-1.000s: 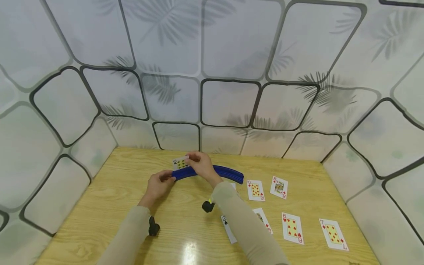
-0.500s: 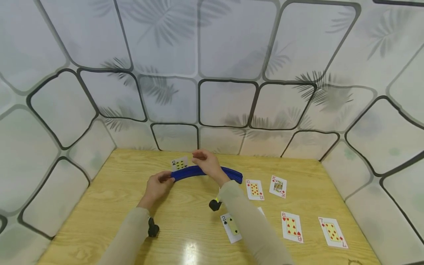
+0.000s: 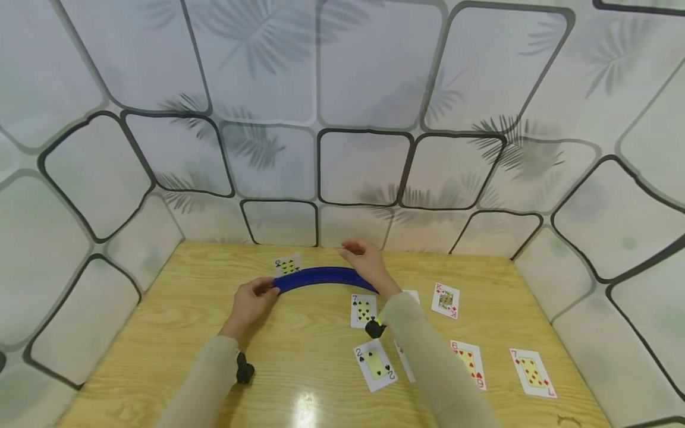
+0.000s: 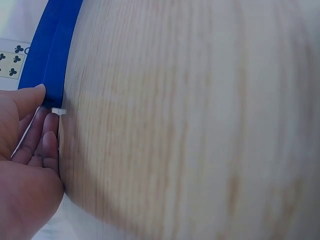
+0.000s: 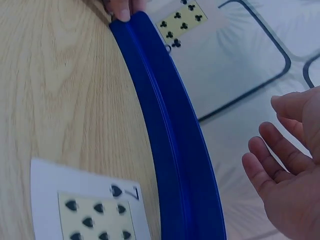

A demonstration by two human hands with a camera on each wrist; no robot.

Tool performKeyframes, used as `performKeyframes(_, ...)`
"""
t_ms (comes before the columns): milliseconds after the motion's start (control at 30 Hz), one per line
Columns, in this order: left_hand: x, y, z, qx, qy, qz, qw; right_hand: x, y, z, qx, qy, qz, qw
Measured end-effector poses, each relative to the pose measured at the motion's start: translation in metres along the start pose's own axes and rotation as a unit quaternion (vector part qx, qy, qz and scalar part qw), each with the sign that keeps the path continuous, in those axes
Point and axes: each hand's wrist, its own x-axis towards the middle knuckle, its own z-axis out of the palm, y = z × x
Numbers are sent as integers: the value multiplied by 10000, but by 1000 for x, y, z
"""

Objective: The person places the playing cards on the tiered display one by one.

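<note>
The left hand (image 3: 250,302) pinches the left end of the curved blue card holder (image 3: 321,275), at the far side of the table (image 3: 305,333); the right hand (image 3: 366,260), fingers relaxed, holds nothing near its right end. The holder looks light and stiff, best gripped by its ends; the club card (image 3: 289,265) behind its left end seems thin, bendy and slick, best pinched at the edges
</note>
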Motion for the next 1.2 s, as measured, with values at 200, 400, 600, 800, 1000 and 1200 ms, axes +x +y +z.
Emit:
performKeyframes(200,0,-1,1,34,-13,8,10000,-7,10,-29,-154,236,98,9996)
performKeyframes(400,1,1,0,37,-55,-24,10000,-15,24,-55,-175,479,145,9986)
performKeyframes(600,1,2,0,16,-89,-56,9999,-28,41,-82,-429,614,206,9970)
performKeyframes(800,-1,1,0,32,-97,-74,9999,-41,59,-108,-703,772,401,9937)
performKeyframes(1000,-1,2,-1,37,-80,-32,10000,-54,72,-130,-822,944,528,9907)
performKeyframes(1200,-1,1,0,42,-82,22,10000,-67,80,-149,-971,983,749,9876)
